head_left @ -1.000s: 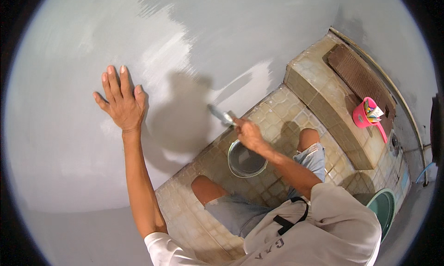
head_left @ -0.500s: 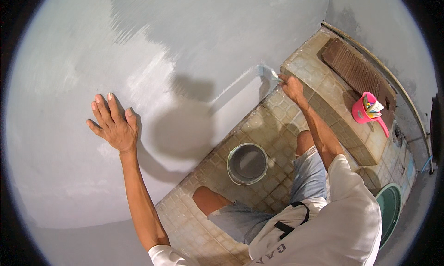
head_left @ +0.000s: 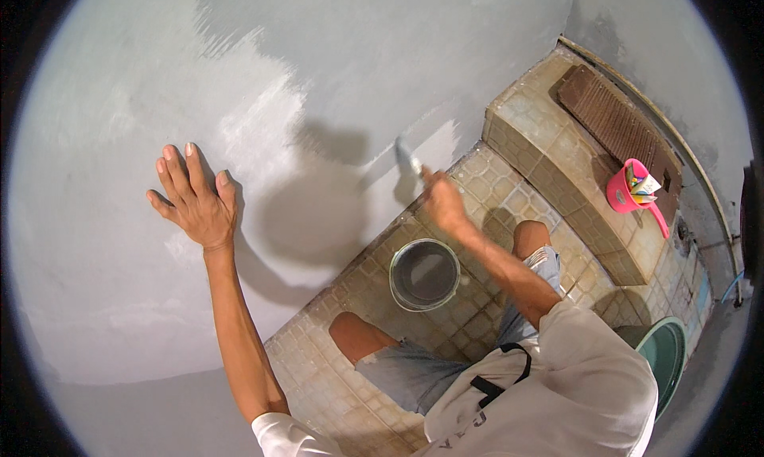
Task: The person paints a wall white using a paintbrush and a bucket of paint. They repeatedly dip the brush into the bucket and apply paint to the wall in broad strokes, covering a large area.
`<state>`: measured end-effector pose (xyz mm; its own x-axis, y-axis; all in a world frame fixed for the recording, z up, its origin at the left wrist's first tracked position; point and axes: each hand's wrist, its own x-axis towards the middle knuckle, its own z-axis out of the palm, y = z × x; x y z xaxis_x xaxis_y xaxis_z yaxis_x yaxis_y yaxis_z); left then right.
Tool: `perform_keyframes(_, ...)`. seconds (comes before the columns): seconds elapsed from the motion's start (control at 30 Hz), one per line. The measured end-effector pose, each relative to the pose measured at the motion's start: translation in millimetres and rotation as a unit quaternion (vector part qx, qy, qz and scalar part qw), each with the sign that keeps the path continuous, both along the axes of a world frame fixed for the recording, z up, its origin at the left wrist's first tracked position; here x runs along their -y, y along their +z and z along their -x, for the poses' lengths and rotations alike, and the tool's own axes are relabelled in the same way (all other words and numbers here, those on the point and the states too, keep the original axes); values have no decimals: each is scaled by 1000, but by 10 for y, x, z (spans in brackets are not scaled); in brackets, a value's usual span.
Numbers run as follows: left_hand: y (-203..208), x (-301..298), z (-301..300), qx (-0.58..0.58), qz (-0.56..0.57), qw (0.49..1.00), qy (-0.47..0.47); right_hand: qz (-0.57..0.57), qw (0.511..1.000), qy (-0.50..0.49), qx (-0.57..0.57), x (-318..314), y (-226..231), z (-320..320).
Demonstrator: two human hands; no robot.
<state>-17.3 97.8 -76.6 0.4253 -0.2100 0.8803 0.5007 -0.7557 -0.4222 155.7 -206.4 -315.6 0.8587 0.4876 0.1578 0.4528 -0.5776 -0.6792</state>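
Fingers (head_left: 193,168) spread, the left hand (head_left: 203,217) lies flat on the grey wall (head_left: 382,35). The right hand (head_left: 446,202) has its fingers wrapped round the brush (head_left: 410,158), low by the wall; it's blurred, so I can't tell whether it touches. A pail (head_left: 424,308) stands on the tiles (head_left: 334,397) near the knees (head_left: 356,338).

A head-worn fisheye camera looks down, close above the left fingers (head_left: 195,171), facing wall (head_left: 103,218) behind them, floor (head_left: 318,369) rightward.

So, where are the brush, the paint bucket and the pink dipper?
Brush (head_left: 408,156), head view: its blurred middle.
Paint bucket (head_left: 424,308), head view: the lower rim.
Pink dipper (head_left: 617,191), head view: the cup's side.
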Motion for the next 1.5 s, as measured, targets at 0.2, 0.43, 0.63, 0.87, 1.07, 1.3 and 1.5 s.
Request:
perform_keyframes(0.2, 1, -23, 38, -9, -7, 1000, 15, 5, 990, 138, -16, 48, 410, 423)
perform_keyframes(0.43, 9, 15, 1, -1, -3, 1000, 10, 48, 998, 15, -49, 610, 569, -992)
perform_keyframes(0.63, 33, -37, 126, -2, -19, 1000, 24, 24, 996, -82, 20, 813, 392, -1623)
perform_keyframes(0.87, -27, 29, -89, 7, -5, 1000, -2, 9, 994, -61, 93, 620, 13, -1009)
perform_keyframes(1.07, 13, 18, 6, 5, -22, 1000, 17, -8, 997, 81, -14, -109, 361, 582)
perform_keyframes(1.3, 63, 10, 113, -14, -17, 999, 40, 19, 991, 123, -52, 126, 736, 89)
perform_keyframes(1.5, 15, 57, 18, -9, -24, 999, 31, 56, 998, -21, 12, 905, 627, -1287)
